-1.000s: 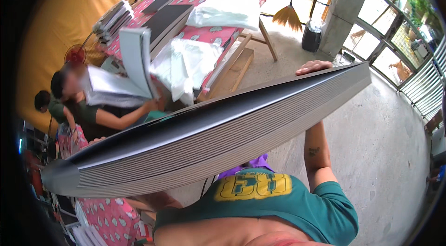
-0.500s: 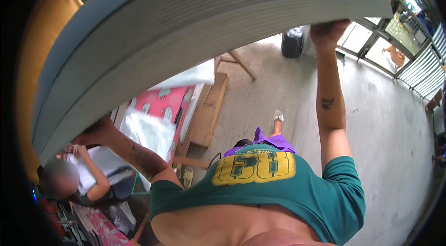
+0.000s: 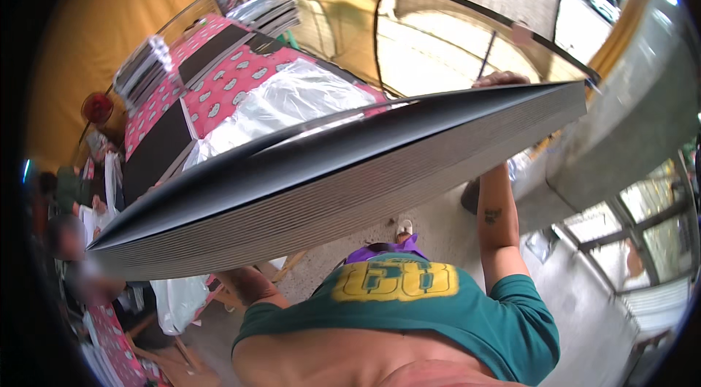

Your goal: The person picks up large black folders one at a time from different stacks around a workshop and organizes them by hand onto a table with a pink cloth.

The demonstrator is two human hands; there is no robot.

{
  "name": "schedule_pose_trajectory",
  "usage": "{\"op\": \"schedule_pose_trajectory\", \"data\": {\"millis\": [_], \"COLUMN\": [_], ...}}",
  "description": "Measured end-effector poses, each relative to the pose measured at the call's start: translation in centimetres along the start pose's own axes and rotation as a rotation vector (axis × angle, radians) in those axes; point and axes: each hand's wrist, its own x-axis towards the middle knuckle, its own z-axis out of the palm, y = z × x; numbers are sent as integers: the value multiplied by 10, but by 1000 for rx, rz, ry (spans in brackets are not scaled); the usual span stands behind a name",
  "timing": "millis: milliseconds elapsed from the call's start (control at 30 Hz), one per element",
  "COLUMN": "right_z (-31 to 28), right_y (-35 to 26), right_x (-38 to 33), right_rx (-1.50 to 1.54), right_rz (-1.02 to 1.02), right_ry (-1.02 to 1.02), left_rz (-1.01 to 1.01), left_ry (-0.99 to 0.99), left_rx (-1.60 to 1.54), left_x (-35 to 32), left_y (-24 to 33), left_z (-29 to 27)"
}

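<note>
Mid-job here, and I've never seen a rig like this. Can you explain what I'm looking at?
There's no machine here: these are a person's own bare hands. The view comes from the left of two wide fisheye cameras worn on the head, looking down, so edges bend and the wearer's green shirt shows below. The picture's left is their left.

The right hand grips a thick, layered grey stack stretching across the view. The left forearm reaches up behind it, but I can't make out the left hand.

Beyond, a table with a pink patterned cloth bears dark flat pieces and clear plastic.
</note>
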Motion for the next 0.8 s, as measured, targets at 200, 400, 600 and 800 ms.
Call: {"op": "schedule_pose_trajectory", "data": {"millis": [200, 400, 600, 800], "right_z": [-41, -87, -100, -48], "right_y": [128, 285, 473, 624], "right_x": [109, 195, 265, 304], "right_rx": [-39, 157, 340, 523], "right_rz": [-121, -21, 140, 235], "right_ry": [-39, -67, -257, -285], "left_rz": [-117, -149, -205, -5], "left_ry": [-373, -456, -377, 98], "left_rx": [27, 198, 364, 800], "left_x": [-18, -11, -64, -75], "left_y": [-115, -185, -264, -336], "left_z": [20, 90, 130, 208]}}
